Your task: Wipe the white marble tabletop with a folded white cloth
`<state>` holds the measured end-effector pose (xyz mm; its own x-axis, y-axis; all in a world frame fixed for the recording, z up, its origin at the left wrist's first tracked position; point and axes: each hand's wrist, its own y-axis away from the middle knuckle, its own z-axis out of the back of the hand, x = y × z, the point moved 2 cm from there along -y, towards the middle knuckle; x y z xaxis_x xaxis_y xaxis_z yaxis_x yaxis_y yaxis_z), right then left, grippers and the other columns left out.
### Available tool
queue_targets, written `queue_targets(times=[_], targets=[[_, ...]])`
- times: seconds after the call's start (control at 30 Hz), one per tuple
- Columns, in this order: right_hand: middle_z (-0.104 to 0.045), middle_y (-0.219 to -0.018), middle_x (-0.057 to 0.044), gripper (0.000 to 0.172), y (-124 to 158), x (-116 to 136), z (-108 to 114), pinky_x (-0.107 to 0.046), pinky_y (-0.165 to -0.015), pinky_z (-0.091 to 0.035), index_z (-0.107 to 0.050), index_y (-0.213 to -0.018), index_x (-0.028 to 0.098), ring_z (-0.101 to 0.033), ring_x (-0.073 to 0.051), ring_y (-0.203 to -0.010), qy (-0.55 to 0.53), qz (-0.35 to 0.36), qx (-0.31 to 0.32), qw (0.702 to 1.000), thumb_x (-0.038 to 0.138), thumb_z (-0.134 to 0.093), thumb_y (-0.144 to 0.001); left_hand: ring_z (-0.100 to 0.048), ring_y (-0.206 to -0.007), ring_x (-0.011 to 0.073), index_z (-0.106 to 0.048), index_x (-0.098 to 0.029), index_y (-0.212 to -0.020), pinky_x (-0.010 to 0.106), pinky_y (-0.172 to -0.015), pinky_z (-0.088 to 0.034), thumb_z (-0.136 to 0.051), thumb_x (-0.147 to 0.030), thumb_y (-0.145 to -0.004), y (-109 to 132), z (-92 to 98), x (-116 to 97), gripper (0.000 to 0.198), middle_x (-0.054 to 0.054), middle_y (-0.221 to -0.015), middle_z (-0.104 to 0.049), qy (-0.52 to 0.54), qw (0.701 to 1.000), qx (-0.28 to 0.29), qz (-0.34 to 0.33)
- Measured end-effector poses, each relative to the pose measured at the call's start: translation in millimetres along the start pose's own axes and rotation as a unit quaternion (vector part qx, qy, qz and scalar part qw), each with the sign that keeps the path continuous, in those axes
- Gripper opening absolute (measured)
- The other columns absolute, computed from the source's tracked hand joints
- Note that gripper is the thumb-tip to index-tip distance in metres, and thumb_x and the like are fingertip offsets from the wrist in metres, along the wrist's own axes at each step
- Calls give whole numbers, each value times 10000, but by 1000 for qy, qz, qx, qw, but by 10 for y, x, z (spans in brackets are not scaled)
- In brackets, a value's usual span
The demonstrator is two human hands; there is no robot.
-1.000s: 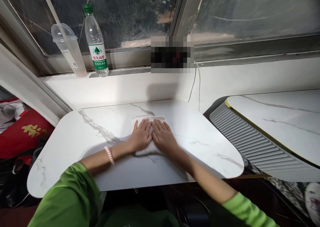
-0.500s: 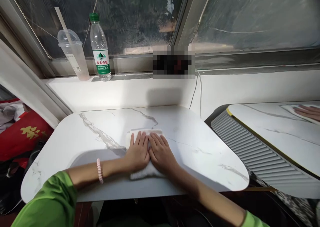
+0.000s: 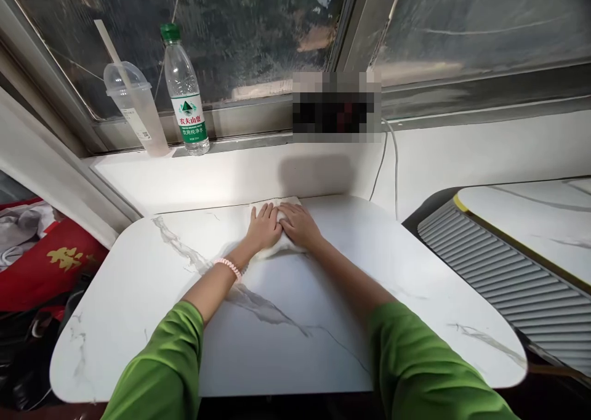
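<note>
A white cloth (image 3: 277,247) lies at the far edge of the white marble-patterned table (image 3: 138,297), close to the wall under the window. My left hand (image 3: 264,228) and my right hand (image 3: 299,223) press flat on it side by side, fingers stretched out and touching. Both arms are extended, in green sleeves. A pink bead bracelet (image 3: 229,266) sits on my left wrist. Most of the cloth is hidden under my hands.
On the window sill at the back left stand a clear plastic cup with a dome lid (image 3: 133,109) and a water bottle (image 3: 184,93). A white cable (image 3: 390,161) hangs down the wall. A second marble table (image 3: 530,217) stands at the right. Red fabric (image 3: 50,263) lies at the left.
Both hands have slid the cloth away from me, from the middle of the table to its far edge. The other person's hand on the right table is gone from view.
</note>
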<state>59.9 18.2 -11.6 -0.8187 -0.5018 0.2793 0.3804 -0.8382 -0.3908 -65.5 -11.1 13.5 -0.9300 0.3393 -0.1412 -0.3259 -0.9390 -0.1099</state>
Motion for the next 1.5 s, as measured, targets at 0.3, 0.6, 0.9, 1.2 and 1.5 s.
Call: queue_targets(times=[0.3,0.6,0.9,1.2,1.5], targets=[[-529,-1415,-185,512,691,508,146,-452,-1119,-314,-533,-1340,15,-467,-284,-1328,98,-2,8,995,182,-302,-915,-224,-1473,250,-331,-51,-1481,512,-1205,-120,-280,-246,-981,646,10,-135,540,145,-1574,-287,-17,998,16,-54],[-455,-1477,-185,577,1783,1445,372,-521,-1151,-277,-476,-1413,41,-338,-321,-1412,58,132,-2,990,252,-394,-883,-93,-1495,266,-249,-53,-1521,541,-1202,-131,-320,-292,-976,2211,205,-221,599,161,-1589,-190,15,995,64,-76],[-527,-1404,-209,524,764,1467,-96,-509,-1128,-262,-518,-1358,32,-437,-334,-1321,15,97,1,995,255,-368,-908,-305,-1444,183,-404,-167,-1443,464,-1201,-188,-230,-208,-999,1494,202,537,479,99,-1516,-419,39,998,3,42],[-539,-1389,-196,466,-310,1151,-434,-456,-1129,-241,-521,-1318,50,-438,-286,-1313,7,68,21,997,205,-358,-910,-351,-1416,186,-454,-118,-1367,436,-1186,-218,-246,-169,-973,488,229,1065,449,124,-1505,-428,7,997,-31,64],[-473,-1458,-198,503,-75,1191,-393,-476,-1145,-220,-474,-1377,34,-394,-298,-1363,13,87,39,995,219,-320,-935,-307,-1441,229,-442,-77,-1387,440,-1207,-165,-272,-200,-987,726,151,962,452,153,-1519,-399,-9,997,-45,62]])
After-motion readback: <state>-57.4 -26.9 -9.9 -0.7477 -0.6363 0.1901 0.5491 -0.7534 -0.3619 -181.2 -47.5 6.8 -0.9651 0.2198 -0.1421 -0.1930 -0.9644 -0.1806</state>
